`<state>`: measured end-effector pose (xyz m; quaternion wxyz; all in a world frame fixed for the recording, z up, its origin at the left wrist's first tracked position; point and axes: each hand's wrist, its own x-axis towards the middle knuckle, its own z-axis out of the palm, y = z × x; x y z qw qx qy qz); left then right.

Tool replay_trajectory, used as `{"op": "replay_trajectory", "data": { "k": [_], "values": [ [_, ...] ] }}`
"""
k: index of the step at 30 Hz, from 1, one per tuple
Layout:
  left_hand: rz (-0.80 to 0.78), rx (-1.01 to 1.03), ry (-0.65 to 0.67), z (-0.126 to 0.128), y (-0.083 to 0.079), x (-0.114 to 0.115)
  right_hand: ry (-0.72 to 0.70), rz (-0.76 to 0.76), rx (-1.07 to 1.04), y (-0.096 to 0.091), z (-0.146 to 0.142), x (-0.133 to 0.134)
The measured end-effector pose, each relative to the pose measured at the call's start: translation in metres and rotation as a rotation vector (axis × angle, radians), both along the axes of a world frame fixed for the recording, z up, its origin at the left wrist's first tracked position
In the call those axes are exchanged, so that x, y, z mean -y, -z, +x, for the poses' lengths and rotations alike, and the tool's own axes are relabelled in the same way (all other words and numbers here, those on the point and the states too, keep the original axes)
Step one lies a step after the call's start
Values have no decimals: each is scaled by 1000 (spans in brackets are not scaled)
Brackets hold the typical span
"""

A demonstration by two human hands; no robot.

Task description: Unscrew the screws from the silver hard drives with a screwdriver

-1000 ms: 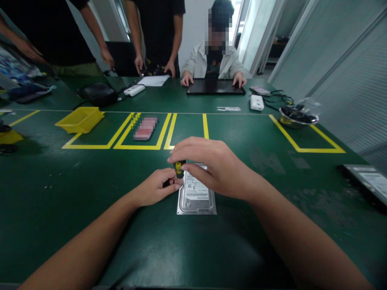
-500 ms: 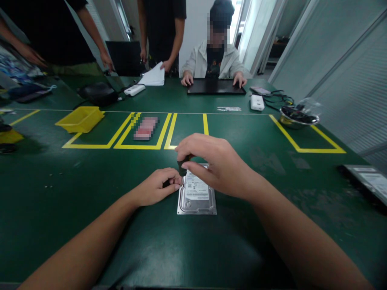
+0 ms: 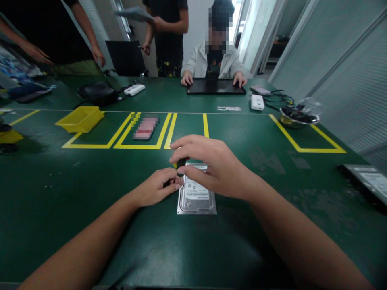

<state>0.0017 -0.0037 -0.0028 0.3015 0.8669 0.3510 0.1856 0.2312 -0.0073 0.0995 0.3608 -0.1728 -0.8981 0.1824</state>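
Note:
A silver hard drive with a white label lies flat on the green table in front of me. My left hand rests at its left edge, fingers curled and thumb against that side. Above the drive's upper left corner, my right hand grips a screwdriver by its black and yellow handle between thumb and fingers. The handle stands roughly upright; its tip is hidden behind my left fingers.
Tiny screws lie to the left. Farther back are a yellow bin, a phone and a metal bowl of dark items. Another drive is at right. A seated person holds a black tray; two people stand behind.
My right fingers have opened out a little and shifted left around the screwdriver handle. My left hand and the drive stay put. A standing person has lifted papers off the table.

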Motion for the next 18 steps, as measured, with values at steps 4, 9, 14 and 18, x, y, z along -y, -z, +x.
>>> {"op": "replay_trajectory", "data": {
  "k": [4,9,14,18],
  "values": [
    [11,-12,-4,-1,2,0,63,26,-4,2,-4,-1],
    [12,-18,0,-1,4,-1,-1,23,-25,4,-6,-1],
    [3,2,9,-1,3,0,-1,22,-9,4,-3,0],
    [38,-32,-31,-2,3,1,40,12,-4,1,-1,0]
  ]
}}
